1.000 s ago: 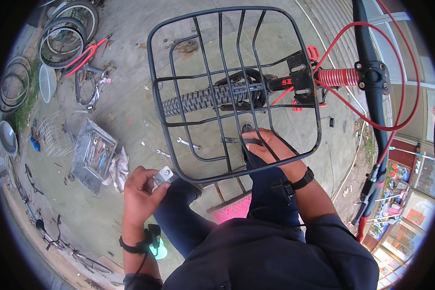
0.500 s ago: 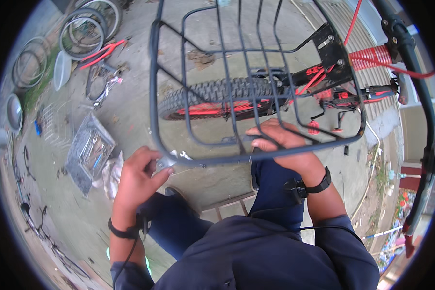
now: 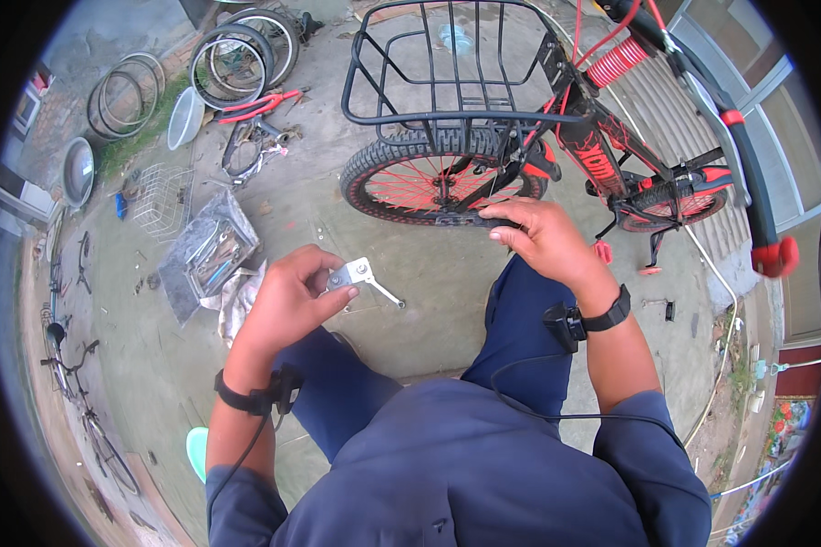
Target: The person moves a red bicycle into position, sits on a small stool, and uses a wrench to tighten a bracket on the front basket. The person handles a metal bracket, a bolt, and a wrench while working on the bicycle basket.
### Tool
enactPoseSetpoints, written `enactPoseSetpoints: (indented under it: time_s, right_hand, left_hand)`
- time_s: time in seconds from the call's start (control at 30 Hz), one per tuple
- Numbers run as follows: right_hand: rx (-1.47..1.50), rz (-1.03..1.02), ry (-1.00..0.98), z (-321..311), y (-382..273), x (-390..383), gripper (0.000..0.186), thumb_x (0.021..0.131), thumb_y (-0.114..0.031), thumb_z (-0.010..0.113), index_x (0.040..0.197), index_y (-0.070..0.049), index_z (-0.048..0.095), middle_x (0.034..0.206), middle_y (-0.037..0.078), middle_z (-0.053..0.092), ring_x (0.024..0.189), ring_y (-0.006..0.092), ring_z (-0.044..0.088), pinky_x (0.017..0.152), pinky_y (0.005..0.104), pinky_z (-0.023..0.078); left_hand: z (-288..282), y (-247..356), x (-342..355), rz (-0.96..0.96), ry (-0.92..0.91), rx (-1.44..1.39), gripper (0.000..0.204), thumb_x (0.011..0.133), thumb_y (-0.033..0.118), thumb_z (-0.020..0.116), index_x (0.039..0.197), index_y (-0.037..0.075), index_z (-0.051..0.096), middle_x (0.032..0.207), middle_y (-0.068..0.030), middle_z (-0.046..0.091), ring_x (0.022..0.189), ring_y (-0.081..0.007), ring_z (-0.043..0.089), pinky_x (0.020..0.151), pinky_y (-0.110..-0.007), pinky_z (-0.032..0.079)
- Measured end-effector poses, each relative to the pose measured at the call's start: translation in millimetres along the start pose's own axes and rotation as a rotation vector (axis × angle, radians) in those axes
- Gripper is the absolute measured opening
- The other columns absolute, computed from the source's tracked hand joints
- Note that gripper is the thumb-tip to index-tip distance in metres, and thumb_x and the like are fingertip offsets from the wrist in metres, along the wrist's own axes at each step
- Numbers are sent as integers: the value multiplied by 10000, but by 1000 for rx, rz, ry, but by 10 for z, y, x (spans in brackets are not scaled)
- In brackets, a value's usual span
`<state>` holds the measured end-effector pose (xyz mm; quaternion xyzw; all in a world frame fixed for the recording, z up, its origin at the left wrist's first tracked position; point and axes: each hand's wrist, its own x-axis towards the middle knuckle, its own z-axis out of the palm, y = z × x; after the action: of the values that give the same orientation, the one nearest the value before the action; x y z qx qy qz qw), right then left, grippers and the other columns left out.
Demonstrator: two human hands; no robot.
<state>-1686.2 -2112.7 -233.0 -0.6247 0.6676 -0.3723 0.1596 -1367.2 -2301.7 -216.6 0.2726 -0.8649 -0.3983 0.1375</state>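
My left hand (image 3: 294,296) pinches a small silver metal bracket (image 3: 347,274) with a bolt or hole near its outer end. Beyond it a silver wrench (image 3: 388,292) shows against the ground, its upper end overlapped by the bracket. In my right hand (image 3: 540,235), thumb and fingers grip a dark, narrow flat piece with a slotted end (image 3: 458,220); its exact kind is unclear. That piece appears just in front of the lower rim of the front wheel (image 3: 401,202). Above the wheel sits a black wire basket (image 3: 470,117) on the red and black bicycle (image 3: 588,150).
A grey tray of tools (image 3: 212,251) stands to the left, a whitish cloth (image 3: 239,305) beside it. Farther back lie loose wheels (image 3: 233,68), a red fork (image 3: 257,107) and a wire rack (image 3: 162,202). The handlebar grip (image 3: 775,258) juts in at the right.
My view has shifted, so the basket and bicycle appear higher and farther off. Both hands now show clear of the basket's wires, still holding their pieces. The left hand's bracket is more exposed.
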Motion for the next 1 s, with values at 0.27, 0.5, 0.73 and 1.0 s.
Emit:
enactPoseSetpoints:
  time_s: [0.27,0.5,0.73,1.0]
  right_hand:
    - [-174,-56,43,-60,-36,-349,279,885,-42,679,1163,-42,701,1124,160,710,1028,369,675,873,422,545]
    - [-331,-192,227,202,214,-168,210,857,-35,703,1040,-113,773,1057,93,648,1013,309,648,808,405,542]
    - [-587,-202,243,450,193,205,146,825,-95,713,930,-158,792,849,40,574,904,255,615,653,422,534]
    - [-356,-55,233,673,356,251,293,909,-62,648,1133,-200,777,1004,34,735,762,230,690,651,337,566]
  left_hand:
    - [74,248,-301,11,1,45,303,789,146,866,994,-16,711,704,-9,522,600,-95,445,539,-297,384]
    - [38,360,-506,-4,14,65,323,782,150,876,1006,-15,711,714,-26,545,610,-108,479,554,-303,411]
    - [-68,144,-584,12,51,19,321,785,151,876,1004,-12,708,726,-28,548,613,-111,477,555,-303,412]
    - [-47,-185,-514,-35,35,-60,313,789,150,873,1003,-8,707,725,-8,544,619,-93,465,552,-289,403]
